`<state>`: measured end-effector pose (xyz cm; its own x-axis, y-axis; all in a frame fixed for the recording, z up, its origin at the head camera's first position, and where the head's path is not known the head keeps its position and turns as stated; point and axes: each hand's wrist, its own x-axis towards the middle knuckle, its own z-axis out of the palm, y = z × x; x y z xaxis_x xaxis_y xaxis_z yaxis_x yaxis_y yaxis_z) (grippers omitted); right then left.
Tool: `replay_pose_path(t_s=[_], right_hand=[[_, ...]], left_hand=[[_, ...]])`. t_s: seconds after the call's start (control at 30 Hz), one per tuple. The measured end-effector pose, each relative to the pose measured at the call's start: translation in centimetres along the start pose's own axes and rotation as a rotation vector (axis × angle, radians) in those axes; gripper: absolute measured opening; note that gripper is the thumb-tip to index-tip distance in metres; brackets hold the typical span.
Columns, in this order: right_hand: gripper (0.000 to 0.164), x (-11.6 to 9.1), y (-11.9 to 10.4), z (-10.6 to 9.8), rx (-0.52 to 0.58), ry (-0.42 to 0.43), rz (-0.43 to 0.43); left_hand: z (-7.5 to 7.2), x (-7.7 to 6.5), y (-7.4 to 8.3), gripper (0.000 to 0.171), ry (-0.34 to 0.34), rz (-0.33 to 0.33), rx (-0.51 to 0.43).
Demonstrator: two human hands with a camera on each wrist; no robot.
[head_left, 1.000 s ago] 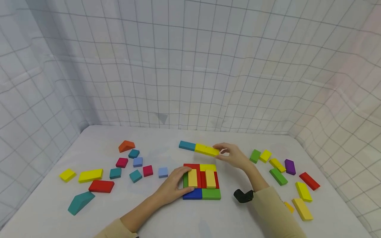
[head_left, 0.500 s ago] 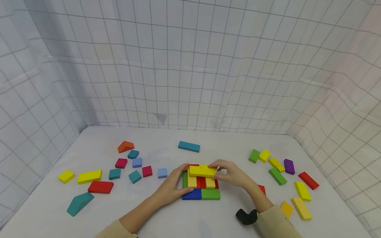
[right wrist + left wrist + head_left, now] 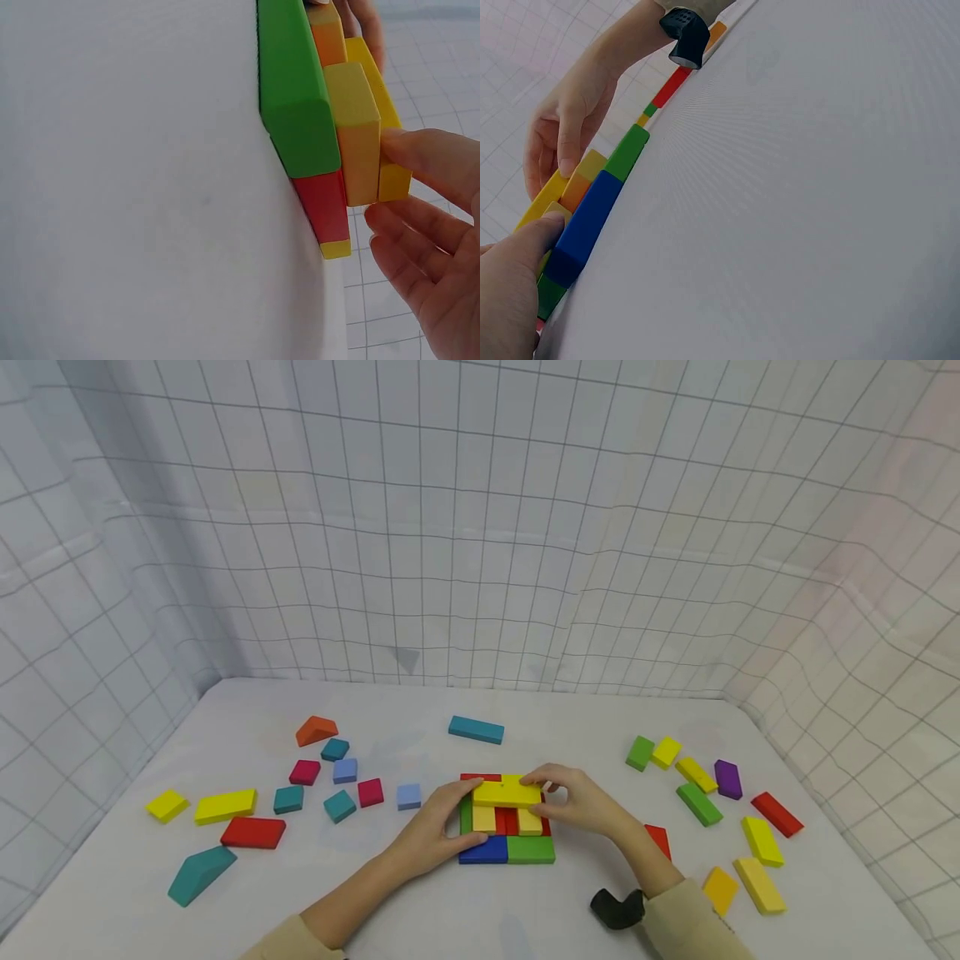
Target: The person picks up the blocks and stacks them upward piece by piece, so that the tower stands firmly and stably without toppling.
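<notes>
Near the table's middle lies a flat layer of blocks, with a blue block and a green block along its near side. Two pale yellow blocks, the left one and the right one, rest on that layer. A longer yellow block lies across them. My right hand pinches its right end between thumb and fingers. My left hand grips the left pale yellow block, thumb at the near end; its fingertips reach the yellow block's left end. In the right wrist view, the yellow block touches the right pale block.
Behind the layer lies a teal-blue block. Loose blocks are scattered at left, including a red block and a teal wedge. More lie at right, among them a purple block. A black wrist device sits by the right sleeve.
My right hand has brought the yellow block from beside the teal-blue block down and onto the two pale yellow blocks, then shifted it slightly left. My left hand has stayed put.
</notes>
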<state>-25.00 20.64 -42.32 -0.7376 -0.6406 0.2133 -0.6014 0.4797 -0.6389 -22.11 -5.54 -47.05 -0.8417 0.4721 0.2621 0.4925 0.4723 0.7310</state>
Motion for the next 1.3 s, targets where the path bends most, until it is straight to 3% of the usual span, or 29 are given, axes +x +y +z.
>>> replay_pose_path(t_s=[0.7,1.03,1.3], right_hand=[[0.039,0.2,0.3,-0.5,0.0,-0.028,0.075],[0.038,4.0,1.8,-2.9,-0.04,0.004,0.075],[0.043,7.3,3.3,-2.9,-0.12,-0.119,0.172]], left_hand=[[-0.1,0.1,0.3,0.067,0.005,-0.014,-0.019],[0.0,0.1,0.1,0.067,0.002,-0.014,-0.017],[0.0,0.2,0.0,0.068,-0.006,-0.029,-0.023]])
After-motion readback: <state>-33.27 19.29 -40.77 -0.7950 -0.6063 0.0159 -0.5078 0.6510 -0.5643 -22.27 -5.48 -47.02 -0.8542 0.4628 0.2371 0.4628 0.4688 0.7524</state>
